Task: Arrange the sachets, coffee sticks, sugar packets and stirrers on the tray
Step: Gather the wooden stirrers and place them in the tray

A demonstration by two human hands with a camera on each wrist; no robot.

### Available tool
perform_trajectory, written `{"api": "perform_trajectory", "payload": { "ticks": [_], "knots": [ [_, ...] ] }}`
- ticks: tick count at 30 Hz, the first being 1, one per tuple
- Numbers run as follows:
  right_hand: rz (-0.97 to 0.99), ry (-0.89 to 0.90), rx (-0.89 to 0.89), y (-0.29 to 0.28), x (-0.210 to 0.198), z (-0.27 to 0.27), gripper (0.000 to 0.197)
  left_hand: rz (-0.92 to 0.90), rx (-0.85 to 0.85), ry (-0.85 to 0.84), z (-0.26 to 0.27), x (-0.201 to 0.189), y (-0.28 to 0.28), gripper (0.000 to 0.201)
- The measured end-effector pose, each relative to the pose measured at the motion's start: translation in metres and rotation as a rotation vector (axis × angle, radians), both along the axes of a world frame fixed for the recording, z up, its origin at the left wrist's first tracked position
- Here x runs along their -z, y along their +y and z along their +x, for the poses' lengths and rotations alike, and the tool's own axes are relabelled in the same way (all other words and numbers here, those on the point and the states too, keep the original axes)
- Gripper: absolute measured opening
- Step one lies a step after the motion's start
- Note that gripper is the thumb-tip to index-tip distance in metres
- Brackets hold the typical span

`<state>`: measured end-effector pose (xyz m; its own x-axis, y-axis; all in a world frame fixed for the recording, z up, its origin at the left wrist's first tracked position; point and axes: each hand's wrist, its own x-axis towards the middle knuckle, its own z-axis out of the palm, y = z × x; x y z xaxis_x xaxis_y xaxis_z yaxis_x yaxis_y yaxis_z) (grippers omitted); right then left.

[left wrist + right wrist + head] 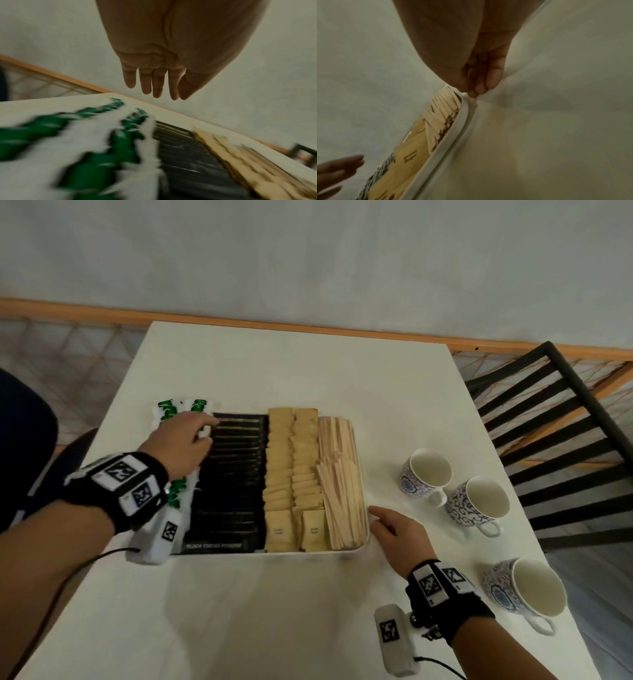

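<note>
A white tray [367,530] on the table holds four sorts in rows. Green-and-white sachets [168,409] lie at its left, then black coffee sticks [236,474], two columns of brown sugar packets [291,467] and wooden stirrers [342,474] at its right. My left hand [202,433] hovers over the far end where sachets meet coffee sticks. In the left wrist view the left hand [157,92] has straight fingers above the blurred sachets [85,142] and holds nothing. My right hand [376,518] touches the tray's right rim [453,132] with loosely bent fingertips [473,94], beside the stirrers [443,108].
Three patterned cups [428,470] [479,501] [527,587] stand to the right of the tray. A black slatted chair [555,422] is beyond the table's right edge. White tabletop [274,611] stretches in front of the tray.
</note>
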<state>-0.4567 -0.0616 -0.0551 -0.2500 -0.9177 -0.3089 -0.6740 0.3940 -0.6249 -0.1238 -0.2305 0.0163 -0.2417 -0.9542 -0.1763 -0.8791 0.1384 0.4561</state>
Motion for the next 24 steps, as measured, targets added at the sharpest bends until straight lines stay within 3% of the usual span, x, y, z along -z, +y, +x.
{"api": "perform_trajectory", "payload": {
  "ticks": [5, 11, 20, 24],
  "knots": [
    [-0.021, 0.034, 0.026, 0.0, 0.001, 0.011, 0.032, 0.066, -0.334, 0.09, 0.081, 0.016, 0.023, 0.036],
    [-0.027, 0.023, 0.117, 0.008, 0.0, 0.019, 0.03, 0.132, -0.564, 0.188, 0.12, 0.041, 0.063, 0.039],
    [-0.04, 0.08, 0.134, 0.021, -0.007, 0.035, 0.031, 0.294, -0.668, 0.41, 0.117, 0.073, 0.102, 0.041],
    [-0.058, 0.089, 0.158, 0.022, -0.006, 0.04, 0.032, 0.289, -0.615, 0.442, 0.107, 0.073, 0.104, 0.026]
  ]
}}
